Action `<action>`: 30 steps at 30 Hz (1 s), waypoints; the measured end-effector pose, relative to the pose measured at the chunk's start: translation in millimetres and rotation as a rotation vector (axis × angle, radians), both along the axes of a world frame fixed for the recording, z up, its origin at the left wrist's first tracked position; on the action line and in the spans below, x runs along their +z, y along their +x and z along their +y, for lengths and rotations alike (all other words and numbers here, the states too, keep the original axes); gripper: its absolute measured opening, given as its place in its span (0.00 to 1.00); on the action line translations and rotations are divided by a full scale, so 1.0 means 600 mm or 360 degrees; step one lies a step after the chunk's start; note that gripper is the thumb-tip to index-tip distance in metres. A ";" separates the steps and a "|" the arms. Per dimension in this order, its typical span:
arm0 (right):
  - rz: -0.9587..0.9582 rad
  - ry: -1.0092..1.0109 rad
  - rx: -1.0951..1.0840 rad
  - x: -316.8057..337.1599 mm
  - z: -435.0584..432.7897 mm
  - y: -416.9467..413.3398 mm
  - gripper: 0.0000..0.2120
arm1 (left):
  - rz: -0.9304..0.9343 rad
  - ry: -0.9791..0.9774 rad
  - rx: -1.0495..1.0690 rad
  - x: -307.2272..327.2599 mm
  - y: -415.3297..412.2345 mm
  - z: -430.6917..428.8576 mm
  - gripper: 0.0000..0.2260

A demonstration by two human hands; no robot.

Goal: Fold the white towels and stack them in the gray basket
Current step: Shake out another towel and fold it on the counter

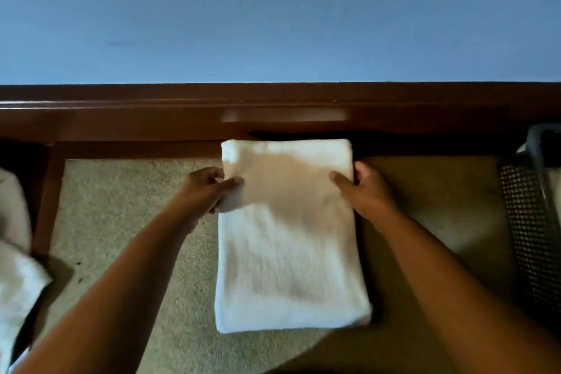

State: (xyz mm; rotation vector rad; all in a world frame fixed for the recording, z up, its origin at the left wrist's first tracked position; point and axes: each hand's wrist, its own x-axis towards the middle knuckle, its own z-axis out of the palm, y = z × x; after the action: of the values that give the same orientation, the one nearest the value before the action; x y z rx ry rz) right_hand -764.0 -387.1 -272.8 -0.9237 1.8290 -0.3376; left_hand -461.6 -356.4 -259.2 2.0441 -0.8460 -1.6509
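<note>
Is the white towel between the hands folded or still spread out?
Folded. The white towel lies on the carpet as a compact rectangle with layered edges at its near right corner; the left hand and right hand grip its sides.

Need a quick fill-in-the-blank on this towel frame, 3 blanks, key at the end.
1. The folded white towel lies flat on the ____.
2. Both hands grip the towel near its far end: the left hand holds its left edge and the right hand holds its ____ edge.
3. The gray basket stands at the ____ edge of the view, apart from the towel.

Missing words: carpet; right; right
</note>
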 end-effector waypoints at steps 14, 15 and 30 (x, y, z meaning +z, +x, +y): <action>-0.0465 0.0109 -0.0223 0.103 -0.039 0.045 0.21 | 0.0366 -0.0005 0.0255 0.091 -0.046 -0.029 0.19; -0.0435 -0.0026 -0.0157 0.133 -0.029 0.040 0.19 | 0.0402 -0.0099 0.0230 0.123 -0.042 -0.014 0.20; 0.0329 -0.1056 0.1259 0.130 0.509 -0.089 0.25 | -0.0645 -0.0943 -0.0968 0.088 -0.041 0.565 0.29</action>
State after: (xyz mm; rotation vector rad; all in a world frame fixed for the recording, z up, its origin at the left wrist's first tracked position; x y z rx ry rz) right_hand -817.1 -81.9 -194.9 -2.1077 1.3754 -0.3510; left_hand -485.9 -17.3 -206.1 1.7871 -1.9754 -1.0107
